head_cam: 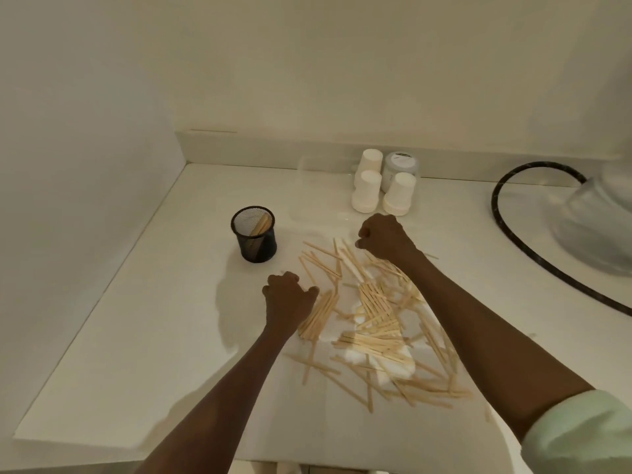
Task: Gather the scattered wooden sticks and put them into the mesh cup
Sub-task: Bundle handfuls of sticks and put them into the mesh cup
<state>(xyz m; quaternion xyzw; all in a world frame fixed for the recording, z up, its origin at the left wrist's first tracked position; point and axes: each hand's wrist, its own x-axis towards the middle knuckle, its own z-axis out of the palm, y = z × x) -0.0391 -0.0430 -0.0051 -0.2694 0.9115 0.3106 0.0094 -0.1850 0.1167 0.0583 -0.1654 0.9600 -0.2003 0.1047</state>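
Forearms are reaching out over the counter [102,354] — sticks [372,323] are lying scattered between them, most running up-left toward the cup [254,236]. Left hand [289,295], nearer the cup, is curling onto a bundle; right hand [384,236] is hovering fisted — holding anything? Can't tell.
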